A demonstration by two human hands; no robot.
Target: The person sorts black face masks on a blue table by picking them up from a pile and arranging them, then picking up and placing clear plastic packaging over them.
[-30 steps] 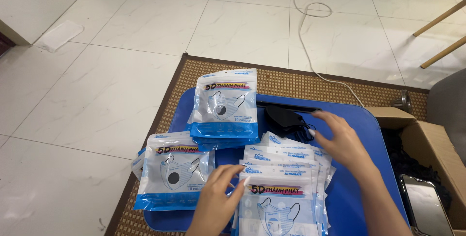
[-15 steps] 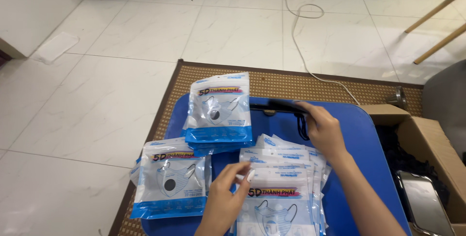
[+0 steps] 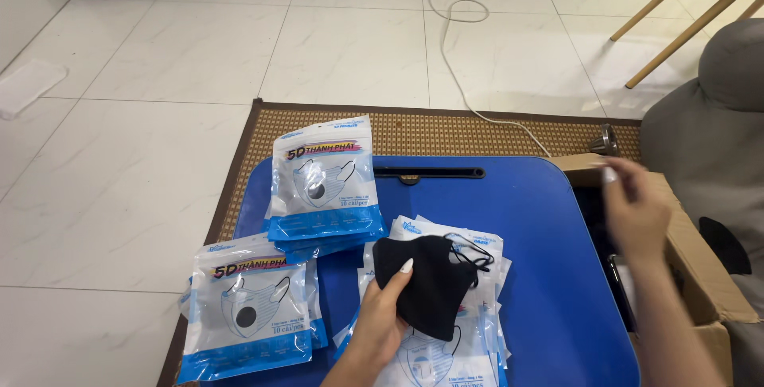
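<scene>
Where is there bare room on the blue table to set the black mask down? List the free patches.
Free: the blue table between the middle packet stack and the cardboard box, below the black slot. Crowded: the left side, with two packet stacks. The left hand holds the black mask; the right hand hovers over the box.

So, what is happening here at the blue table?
A person sits at a blue table. The left hand holds a black face mask over a stack of mask packets. The right hand is raised above an open cardboard box, and looks empty. Two more packet stacks lie to the left.
</scene>
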